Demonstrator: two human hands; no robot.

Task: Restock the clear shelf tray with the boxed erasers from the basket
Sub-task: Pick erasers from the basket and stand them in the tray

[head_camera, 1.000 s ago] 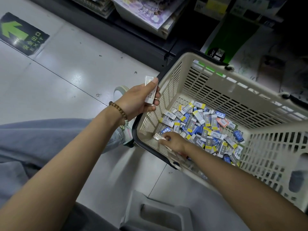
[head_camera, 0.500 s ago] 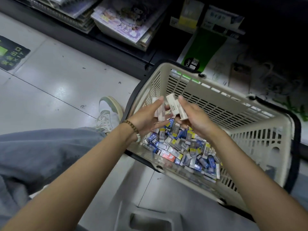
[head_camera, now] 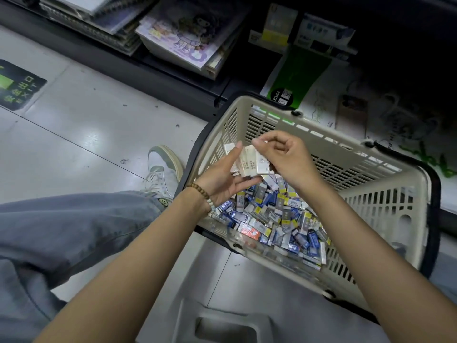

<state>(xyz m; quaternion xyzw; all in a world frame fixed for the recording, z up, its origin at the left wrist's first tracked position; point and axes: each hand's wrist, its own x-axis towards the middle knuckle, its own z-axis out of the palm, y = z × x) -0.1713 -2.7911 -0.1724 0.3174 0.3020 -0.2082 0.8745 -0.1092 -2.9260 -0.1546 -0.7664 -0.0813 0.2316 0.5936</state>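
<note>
A beige plastic basket [head_camera: 385,209] stands on the floor, its bottom covered with several small boxed erasers [head_camera: 279,219] in blue, white and yellow. Above its left side both hands meet. My left hand [head_camera: 222,179], a bead bracelet on the wrist, holds a small stack of white eraser boxes [head_camera: 252,162] between thumb and fingers. My right hand [head_camera: 284,157] pinches the rightmost box of that stack with thumb and curled fingers. The clear shelf tray is not in view.
A dark low shelf runs along the top with notebooks [head_camera: 180,38] and green packs [head_camera: 299,78]. My jeans leg [head_camera: 74,224] and white sneaker [head_camera: 163,169] lie left of the basket. A grey stool [head_camera: 222,325] sits below. A green floor sign [head_camera: 17,85] is at the far left.
My right hand rose out of the basket's pile with a box and came to my left hand. The left hand moved over the basket, and its stack now holds more boxes.
</note>
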